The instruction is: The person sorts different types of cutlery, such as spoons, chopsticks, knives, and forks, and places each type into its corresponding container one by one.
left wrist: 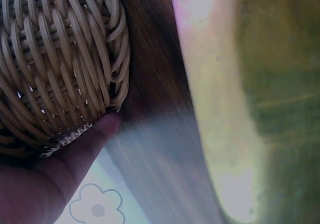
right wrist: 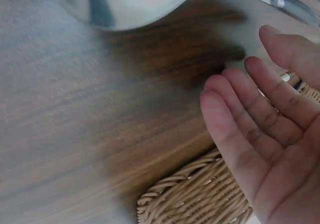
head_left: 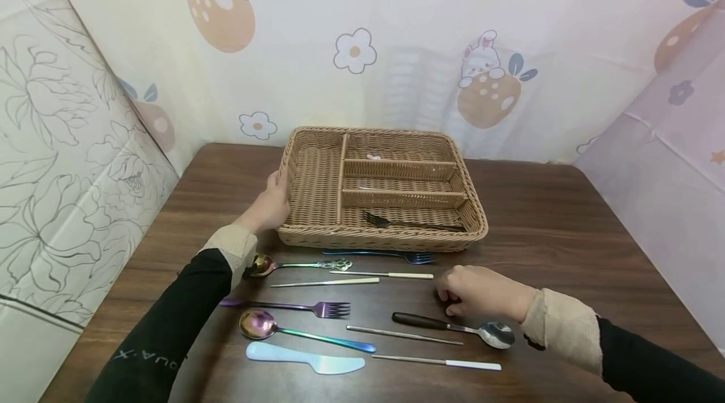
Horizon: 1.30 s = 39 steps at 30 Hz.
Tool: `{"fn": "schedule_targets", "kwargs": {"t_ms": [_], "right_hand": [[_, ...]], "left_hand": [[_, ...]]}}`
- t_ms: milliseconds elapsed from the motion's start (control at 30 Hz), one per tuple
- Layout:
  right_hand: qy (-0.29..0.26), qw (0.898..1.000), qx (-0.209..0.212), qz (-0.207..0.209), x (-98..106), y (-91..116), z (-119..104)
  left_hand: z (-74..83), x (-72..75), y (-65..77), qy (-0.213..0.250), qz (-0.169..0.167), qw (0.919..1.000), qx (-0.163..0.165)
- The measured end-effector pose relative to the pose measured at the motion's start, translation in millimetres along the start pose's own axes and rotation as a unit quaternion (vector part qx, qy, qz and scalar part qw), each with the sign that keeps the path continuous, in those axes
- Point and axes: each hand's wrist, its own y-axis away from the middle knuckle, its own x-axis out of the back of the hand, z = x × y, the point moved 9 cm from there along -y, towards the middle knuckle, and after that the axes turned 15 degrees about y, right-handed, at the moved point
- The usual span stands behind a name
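Observation:
The left hand (head_left: 274, 203) holds the left side of a wicker cutlery basket (head_left: 382, 240). In the left wrist view its thumb (left wrist: 95, 136) lies against the woven wall; the other fingers are hidden there. A black fork (head_left: 416, 224) lies in the basket's front compartment. Over the table, the right hand (head_left: 481, 293) has loosely bent fingers and holds nothing, as the right wrist view of its palm (right wrist: 287, 164) shows. Just below it is a spoon with a dark handle (head_left: 421, 321). A blue fork (head_left: 379, 254) lies along the basket's front edge.
Several utensils lie on the wooden table (head_left: 544, 220): an ornate spoon (head_left: 306, 264), a purple fork (head_left: 294, 307), a rainbow spoon (head_left: 306, 333), a light blue knife (head_left: 306, 359) and loose chopsticks (head_left: 404, 335). A patterned curtain (head_left: 408, 6) hangs behind the basket.

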Motion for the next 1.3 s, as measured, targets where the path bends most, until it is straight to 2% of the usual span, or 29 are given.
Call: {"fn": "schedule_targets", "kwargs": {"t_ms": [400, 600, 733, 967, 1300], "right_hand": [[-0.002, 1.0, 0.0, 0.028, -2, 4, -3], [-0.046, 0.999, 0.003, 0.002, -4, 8, -7], [-0.051, 0.999, 0.006, -0.007, -7, 9, -12], [-0.01, 1.0, 0.007, 0.025, -7, 11, -23], [-0.017, 0.998, 0.018, 0.056, -7, 14, -31]], "left_hand": [[0.9, -0.1, -0.1, -0.002, -0.002, 1.0, 0.001], [1.0, 0.2, -0.8, -0.004, -0.001, 1.0, 0.003], [-0.5, -0.1, -1.4, -0.002, -0.001, 1.0, 0.007], [-2.0, -0.3, -1.2, -0.001, -0.002, 1.0, 0.008], [1.5, 1.0, 0.4, -0.005, 0.003, 1.0, 0.003]]}}
